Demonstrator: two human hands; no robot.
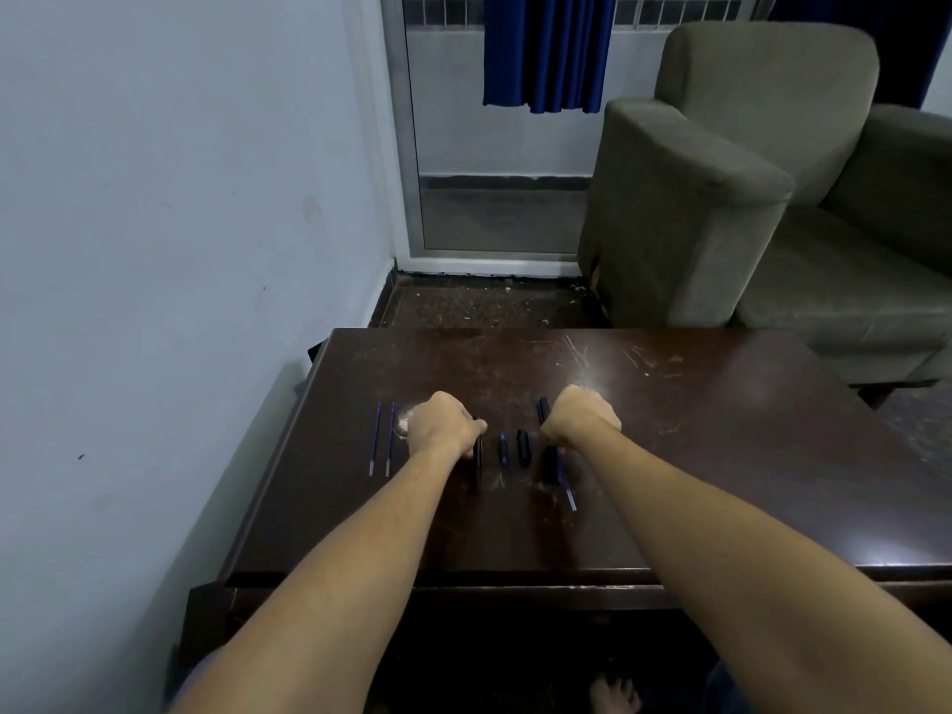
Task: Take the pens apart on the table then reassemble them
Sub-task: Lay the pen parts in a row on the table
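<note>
Bare forearms (335, 548); bluish sleeve edge (191, 685); bare foot (615, 693)

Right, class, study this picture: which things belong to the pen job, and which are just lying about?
Belongs to the job: two loose refills; dark barrel held in the left hand; small blue piece; short black piece; pen with its refill poking out, gripped by the right hand.
Just there: armchair; blue curtain; door.

Dark table (695, 481); refills (390, 439), caps (523, 448)
</note>
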